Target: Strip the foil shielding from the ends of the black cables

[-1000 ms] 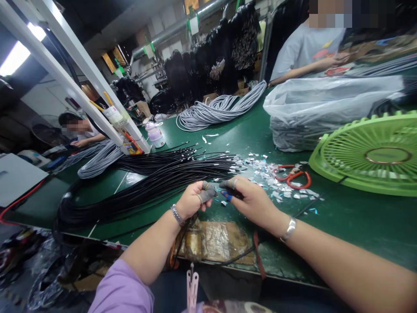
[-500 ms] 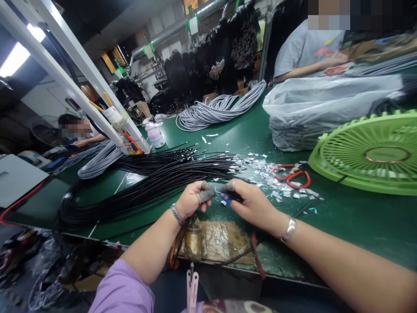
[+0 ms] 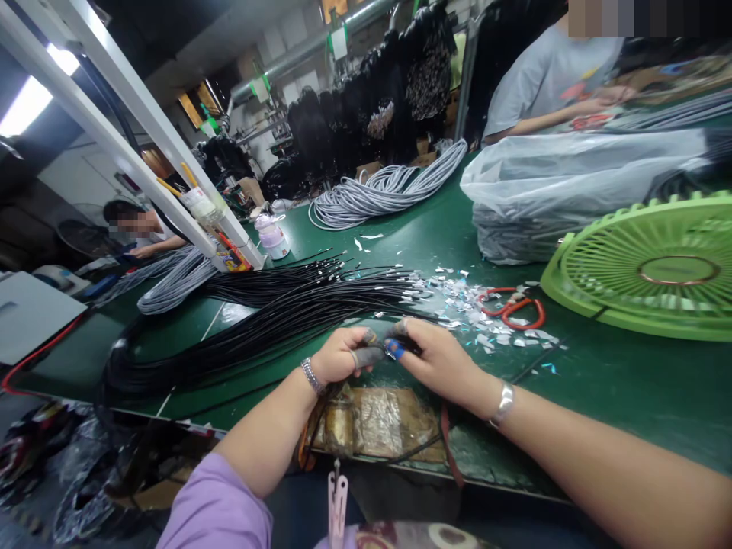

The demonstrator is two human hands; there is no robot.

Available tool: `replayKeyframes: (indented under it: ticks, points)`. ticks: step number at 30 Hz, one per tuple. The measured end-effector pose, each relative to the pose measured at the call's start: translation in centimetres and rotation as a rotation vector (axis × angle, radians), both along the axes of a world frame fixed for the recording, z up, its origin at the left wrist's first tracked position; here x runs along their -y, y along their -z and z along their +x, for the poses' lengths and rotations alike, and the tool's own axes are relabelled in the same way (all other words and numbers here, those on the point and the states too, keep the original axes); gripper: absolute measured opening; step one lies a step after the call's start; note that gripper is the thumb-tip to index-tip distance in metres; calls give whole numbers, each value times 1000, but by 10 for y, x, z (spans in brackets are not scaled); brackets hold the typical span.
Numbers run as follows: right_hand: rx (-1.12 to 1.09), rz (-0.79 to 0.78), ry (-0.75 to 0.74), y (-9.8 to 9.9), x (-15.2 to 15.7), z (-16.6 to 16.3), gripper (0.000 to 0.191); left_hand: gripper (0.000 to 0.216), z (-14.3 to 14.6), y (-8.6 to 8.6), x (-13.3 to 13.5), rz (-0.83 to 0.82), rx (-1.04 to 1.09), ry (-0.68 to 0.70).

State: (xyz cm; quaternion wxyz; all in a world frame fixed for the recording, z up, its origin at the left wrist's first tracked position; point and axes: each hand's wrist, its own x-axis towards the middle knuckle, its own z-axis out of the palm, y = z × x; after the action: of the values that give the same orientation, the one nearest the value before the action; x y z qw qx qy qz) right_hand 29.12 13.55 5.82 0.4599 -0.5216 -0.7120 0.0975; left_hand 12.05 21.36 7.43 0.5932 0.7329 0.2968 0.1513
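My left hand, with grey coverings on its fingertips, is closed in a pinch above the bench front. A black cable runs from the left toward it and seems to end in its grip. Close by on the right, my right hand is also closed, with grey and blue finger wraps. Its fingertips nearly meet the left ones; what they pinch is too small and hidden to make out. Just behind both hands lies a thick bundle of black cables, with stripped pale ends pointing right.
White and blue scraps surround red-handled scissors. At right stand a green fan and a plastic bag. A taped board sits at the front edge. Grey cable coils lie behind. Two other people sit at the bench.
My hands have come closer together and the left has dropped slightly. The thin bluish strand between them no longer shows. The person at back right has shifted a little right.
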Motion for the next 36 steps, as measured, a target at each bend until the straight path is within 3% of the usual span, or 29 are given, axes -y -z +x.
replayKeyframes:
  ticks: [7,17,23,28,30,33,36]
  points:
    - [-359,-280,-61,-6,-3,0,26,48,1,0,0,38,60,-25]
    - [-486,-458,-126,-8,-4,-3,32,38,0,3,-2,116,91,-2]
    - [-526,-406,-149,-10,0,-5,27,42,0,2,-2,73,76,-9]
    - [-143,-67,-82,-8,7,-4,9,46,1,0,-1,31,83,-38]
    - [-23,-6,-62,-6,8,-3,6,48,1,-1,-1,-4,90,-70]
    - [3,-67,-10,-3,5,-1,4,49,1,-1,-1,-55,112,-112]
    - [-147,-199,-3,-4,1,1,9,49,1,0,-1,-68,120,-115]
